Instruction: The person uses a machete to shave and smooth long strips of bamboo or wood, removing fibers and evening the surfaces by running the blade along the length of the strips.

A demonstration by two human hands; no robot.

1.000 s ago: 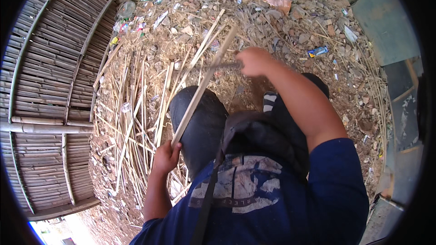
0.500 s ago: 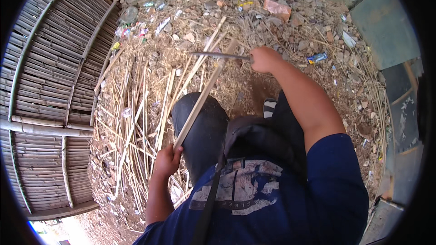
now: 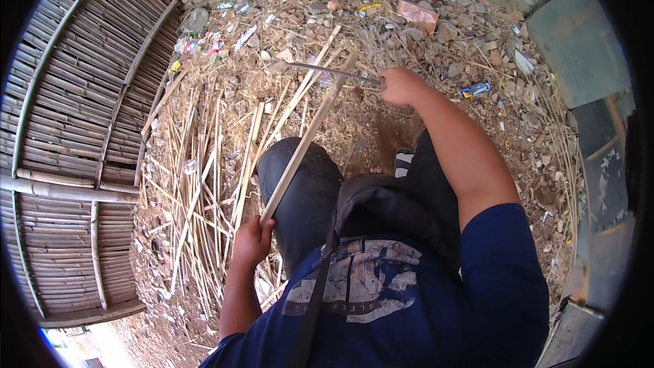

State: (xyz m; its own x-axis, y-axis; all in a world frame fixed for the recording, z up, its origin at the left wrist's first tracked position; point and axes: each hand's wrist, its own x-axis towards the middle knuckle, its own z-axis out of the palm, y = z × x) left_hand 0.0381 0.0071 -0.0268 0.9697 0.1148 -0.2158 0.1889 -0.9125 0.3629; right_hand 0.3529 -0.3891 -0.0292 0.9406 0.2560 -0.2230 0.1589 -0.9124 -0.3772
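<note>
My left hand (image 3: 253, 239) is closed around the near end of a long, flat bamboo strip (image 3: 300, 153). The strip slants up and to the right, across my left knee, toward the ground ahead. My right hand (image 3: 400, 86) grips the handle of a long knife (image 3: 334, 71), mostly hidden in the fist. Its thin dark blade points left and lies across the strip near the far end; whether it touches or cuts in, I cannot tell.
Several split bamboo strips (image 3: 197, 197) lie in a heap on the left. A slatted bamboo wall (image 3: 68, 95) stands beyond them. Rubble, shavings, a brick piece (image 3: 417, 16) and a blue wrapper (image 3: 475, 88) litter the ground. Grey panels (image 3: 579, 41) stand at right.
My right hand and the knife have moved slightly farther away along the strip, and the blade now tilts with its tip higher. My left hand stays about where it was.
</note>
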